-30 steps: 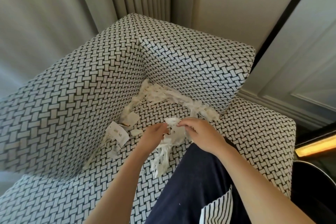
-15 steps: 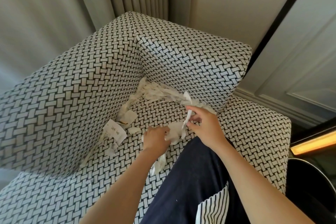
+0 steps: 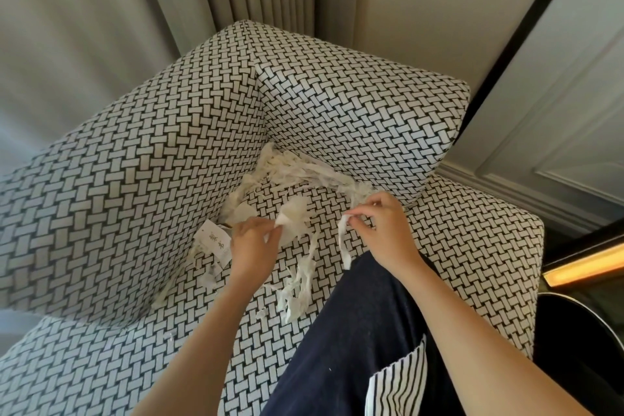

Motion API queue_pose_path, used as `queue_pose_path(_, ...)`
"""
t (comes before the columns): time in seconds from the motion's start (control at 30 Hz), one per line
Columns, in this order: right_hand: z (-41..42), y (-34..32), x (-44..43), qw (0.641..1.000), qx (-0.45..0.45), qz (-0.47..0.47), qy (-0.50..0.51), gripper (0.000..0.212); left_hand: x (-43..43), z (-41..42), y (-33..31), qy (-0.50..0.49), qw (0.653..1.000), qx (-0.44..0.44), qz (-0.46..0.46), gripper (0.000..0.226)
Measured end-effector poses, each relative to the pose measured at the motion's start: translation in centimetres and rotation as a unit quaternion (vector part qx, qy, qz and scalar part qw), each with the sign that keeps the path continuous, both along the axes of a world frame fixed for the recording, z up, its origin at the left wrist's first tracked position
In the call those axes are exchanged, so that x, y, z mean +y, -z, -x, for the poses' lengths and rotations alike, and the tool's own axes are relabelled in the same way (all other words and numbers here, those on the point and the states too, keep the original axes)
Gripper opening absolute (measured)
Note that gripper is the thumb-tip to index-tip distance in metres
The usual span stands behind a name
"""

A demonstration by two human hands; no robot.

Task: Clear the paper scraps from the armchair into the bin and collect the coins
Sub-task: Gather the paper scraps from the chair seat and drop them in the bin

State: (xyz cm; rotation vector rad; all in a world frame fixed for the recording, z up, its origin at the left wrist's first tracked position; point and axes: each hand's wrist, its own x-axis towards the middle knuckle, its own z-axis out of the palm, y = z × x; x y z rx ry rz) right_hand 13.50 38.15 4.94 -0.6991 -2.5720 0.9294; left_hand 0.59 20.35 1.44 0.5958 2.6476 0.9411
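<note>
White paper scraps point(image 3: 297, 172) are piled in the back corner of the black-and-white woven armchair point(image 3: 141, 179) and run along its seat creases. My left hand point(image 3: 253, 243) is closed on a bunch of scraps point(image 3: 293, 213), with torn strips point(image 3: 297, 294) dangling below it onto the seat. My right hand point(image 3: 381, 230) pinches one long white strip point(image 3: 344, 243) that hangs down. A printed slip point(image 3: 214, 240) lies by the left armrest. No coins are visible.
My knee in dark trousers point(image 3: 354, 331) rests on the seat. A round black rim point(image 3: 587, 324) shows at the right edge, beside a glowing orange strip point(image 3: 584, 267). Curtains and a panelled wall stand behind the chair.
My right hand moved a little right and now holds a single hanging strip. My left hand lifted slightly, gathering a bunch of scraps.
</note>
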Motion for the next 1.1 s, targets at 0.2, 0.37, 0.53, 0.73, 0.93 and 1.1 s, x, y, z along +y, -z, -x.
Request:
queue_pose_path(0.2,-0.1,0.1,0.0,1.000,-0.005,0.027,0.013,0.018,0.0,0.5,-2.3,-0.017,0.995,-0.056,-0.082,0.033)
queue_pose_path(0.37,-0.2,0.3,0.0,0.999,0.001,0.035,0.025,0.025,0.2,0.7,-2.9,-0.044,0.989,-0.086,-0.110,0.035)
queue_pose_path(0.53,-0.3,0.2,0.0,0.998,0.005,0.047,0.037,0.017,0.2,0.4,-3.0,-0.049,0.991,-0.093,-0.088,0.012)
queue_pose_path(0.73,-0.4,0.2,0.1,0.993,0.011,0.110,0.050,0.016,0.1,0.8,-3.2,-0.045,0.997,-0.039,-0.051,0.012)
queue_pose_path(0.93,-0.7,-0.7,0.0,0.981,0.045,0.174,0.068,0.019,1.3,1.0,-5.5,-0.021,0.998,0.029,-0.048,0.025)
queue_pose_path(1.1,-2.9,-1.7,1.0,0.937,0.147,0.273,0.164,0.014,4.1,1.1,-7.8,0.009,0.998,0.043,-0.052,0.025)
